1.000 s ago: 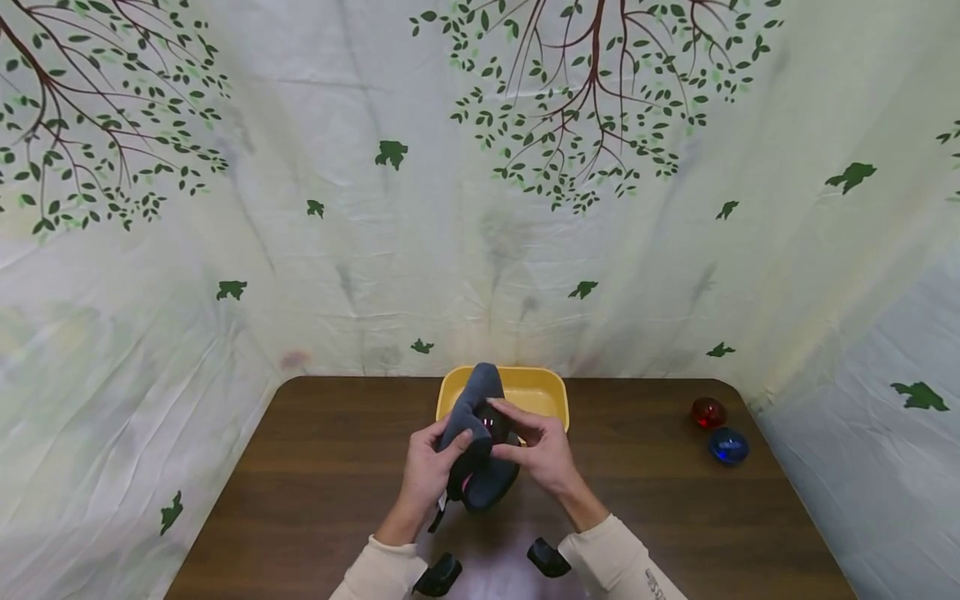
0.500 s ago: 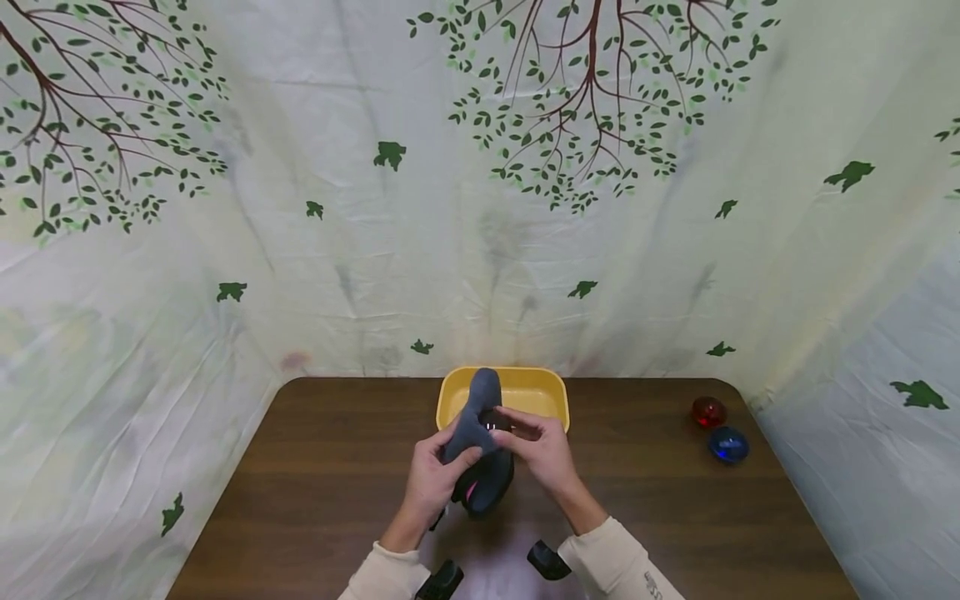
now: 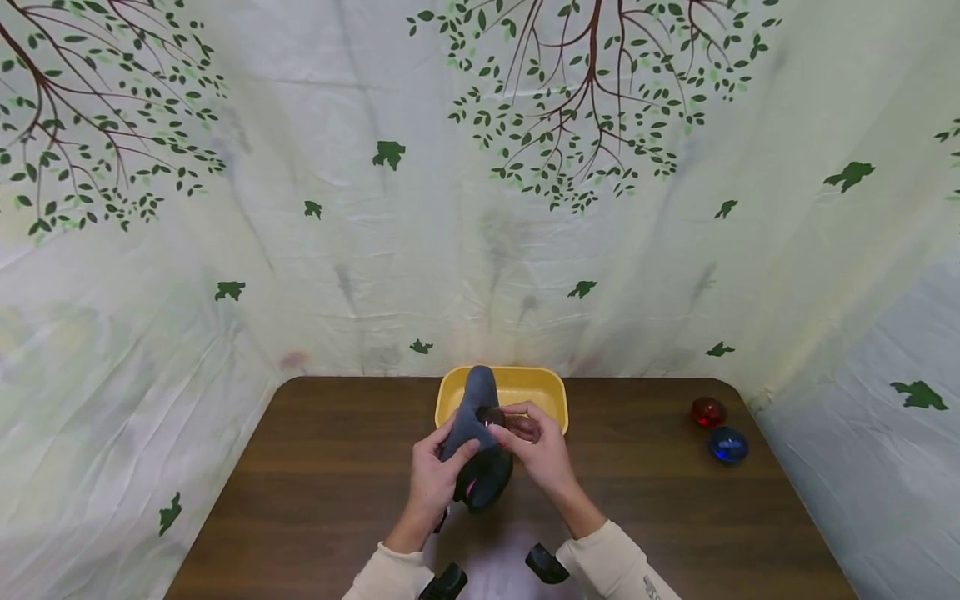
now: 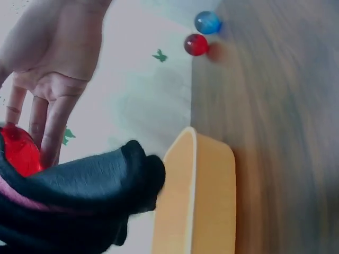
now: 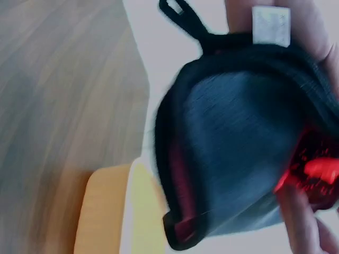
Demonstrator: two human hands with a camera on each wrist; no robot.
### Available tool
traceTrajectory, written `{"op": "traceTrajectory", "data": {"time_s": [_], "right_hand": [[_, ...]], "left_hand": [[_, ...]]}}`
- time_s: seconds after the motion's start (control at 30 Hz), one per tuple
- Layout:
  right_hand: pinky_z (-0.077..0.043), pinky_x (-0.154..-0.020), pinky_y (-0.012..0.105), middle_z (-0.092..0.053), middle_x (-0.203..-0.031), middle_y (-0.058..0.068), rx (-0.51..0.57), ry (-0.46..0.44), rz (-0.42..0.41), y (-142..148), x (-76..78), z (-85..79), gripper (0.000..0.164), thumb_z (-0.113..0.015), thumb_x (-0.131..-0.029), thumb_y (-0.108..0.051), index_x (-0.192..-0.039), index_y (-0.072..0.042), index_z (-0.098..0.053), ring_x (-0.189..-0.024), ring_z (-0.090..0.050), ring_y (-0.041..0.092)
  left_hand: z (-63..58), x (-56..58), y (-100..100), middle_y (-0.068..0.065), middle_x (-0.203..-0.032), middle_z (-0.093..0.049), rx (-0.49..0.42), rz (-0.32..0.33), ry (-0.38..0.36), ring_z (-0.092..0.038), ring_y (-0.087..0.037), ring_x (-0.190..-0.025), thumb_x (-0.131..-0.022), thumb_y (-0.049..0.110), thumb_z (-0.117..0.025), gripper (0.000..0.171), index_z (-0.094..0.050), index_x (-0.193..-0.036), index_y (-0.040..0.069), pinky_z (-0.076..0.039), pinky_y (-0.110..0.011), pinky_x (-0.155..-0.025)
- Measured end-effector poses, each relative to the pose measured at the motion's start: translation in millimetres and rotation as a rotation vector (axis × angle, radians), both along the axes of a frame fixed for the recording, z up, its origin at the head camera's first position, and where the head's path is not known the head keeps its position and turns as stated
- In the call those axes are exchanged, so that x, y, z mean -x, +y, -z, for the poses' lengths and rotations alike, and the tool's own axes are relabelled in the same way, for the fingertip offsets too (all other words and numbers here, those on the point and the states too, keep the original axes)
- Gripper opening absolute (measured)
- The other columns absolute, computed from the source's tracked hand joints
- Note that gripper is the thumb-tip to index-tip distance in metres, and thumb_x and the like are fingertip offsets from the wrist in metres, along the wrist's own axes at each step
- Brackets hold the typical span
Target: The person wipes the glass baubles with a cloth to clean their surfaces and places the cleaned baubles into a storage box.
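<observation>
My left hand (image 3: 433, 471) grips a dark grey padded mitt (image 3: 468, 432) held up over the table. The mitt has pink trim, a white label (image 5: 271, 25) and a hanging loop (image 5: 183, 13). My right hand (image 3: 546, 450) pinches a translucent red ball (image 4: 22, 152) between thumb and fingers. The ball sits against the mitt's fabric, which covers part of it. In the right wrist view, the ball (image 5: 312, 172) glows red beside the fold of cloth.
A yellow tray (image 3: 555, 392) stands at the table's back edge, behind the hands. Toward the back right of the brown table (image 3: 322, 475) rest another red ball (image 3: 708, 412) and a blue ball (image 3: 728, 445), side by side.
The mitt has turned and folded over the ball, so less of the ball shows in the head view. My right fingers have curled in more. The tray and the other balls stay put.
</observation>
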State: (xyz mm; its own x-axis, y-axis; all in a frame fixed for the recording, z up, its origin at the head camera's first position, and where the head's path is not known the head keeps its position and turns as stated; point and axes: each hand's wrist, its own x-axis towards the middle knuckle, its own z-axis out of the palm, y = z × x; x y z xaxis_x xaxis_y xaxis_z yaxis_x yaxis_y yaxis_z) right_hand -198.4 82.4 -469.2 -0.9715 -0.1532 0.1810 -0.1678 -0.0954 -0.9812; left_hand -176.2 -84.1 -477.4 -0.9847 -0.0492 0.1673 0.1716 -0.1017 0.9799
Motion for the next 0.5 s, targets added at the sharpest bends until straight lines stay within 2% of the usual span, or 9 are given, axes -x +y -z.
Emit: {"op": "traceTrajectory", "data": {"time_s": [0.13, 0.23, 0.4, 0.5], "right_hand": [[-0.054, -0.088, 0.030, -0.061, -0.121, 0.024, -0.021, 0.177, -0.121, 5.4, 1.9, 4.3, 0.046, -0.072, -0.083, 0.002, -0.127, 0.004, -0.058, -0.104, -0.061, 0.022], [-0.051, -0.092, 0.030, -0.059, -0.125, 0.024, -0.037, 0.280, -0.169, 7.9, 4.8, 7.5, 0.055, -0.073, -0.080, 0.006, -0.132, 0.006, -0.055, -0.107, -0.060, 0.019], [-0.047, -0.098, 0.031, -0.057, -0.129, 0.025, -0.035, 0.410, -0.152, 6.7, 7.8, 13.4, 0.063, -0.074, -0.074, 0.015, -0.133, 0.009, -0.052, -0.118, -0.058, 0.017], [-0.046, -0.099, 0.030, -0.056, -0.128, 0.028, -0.014, 0.439, -0.124, 5.1, 7.1, 14.3, 0.063, -0.073, -0.074, 0.017, -0.132, 0.011, -0.051, -0.118, -0.058, 0.017]], "left_hand": [[-3.6, -1.0, -0.1, -0.016, -0.106, -0.068, -0.129, -0.009, -0.055, -0.067, -0.013, -0.090, -0.091, 0.005, -0.066, 0.043, -0.054, -0.127, -0.014, -0.055, -0.027, -0.081], [-5.6, -1.7, -0.5, -0.006, -0.097, -0.069, -0.182, 0.001, -0.078, -0.067, -0.013, -0.088, -0.091, 0.005, -0.064, 0.041, -0.053, -0.123, -0.018, -0.056, -0.028, -0.081], [-8.5, -2.7, -1.0, -0.003, -0.098, -0.069, -0.175, 0.020, -0.092, -0.066, -0.013, -0.089, -0.092, 0.007, -0.064, 0.041, -0.053, -0.123, -0.018, -0.055, -0.027, -0.083], [-10.0, -2.9, -0.6, -0.006, -0.100, -0.068, -0.157, 0.032, -0.082, -0.066, -0.014, -0.090, -0.092, 0.008, -0.064, 0.040, -0.054, -0.123, -0.017, -0.055, -0.027, -0.083]]}}
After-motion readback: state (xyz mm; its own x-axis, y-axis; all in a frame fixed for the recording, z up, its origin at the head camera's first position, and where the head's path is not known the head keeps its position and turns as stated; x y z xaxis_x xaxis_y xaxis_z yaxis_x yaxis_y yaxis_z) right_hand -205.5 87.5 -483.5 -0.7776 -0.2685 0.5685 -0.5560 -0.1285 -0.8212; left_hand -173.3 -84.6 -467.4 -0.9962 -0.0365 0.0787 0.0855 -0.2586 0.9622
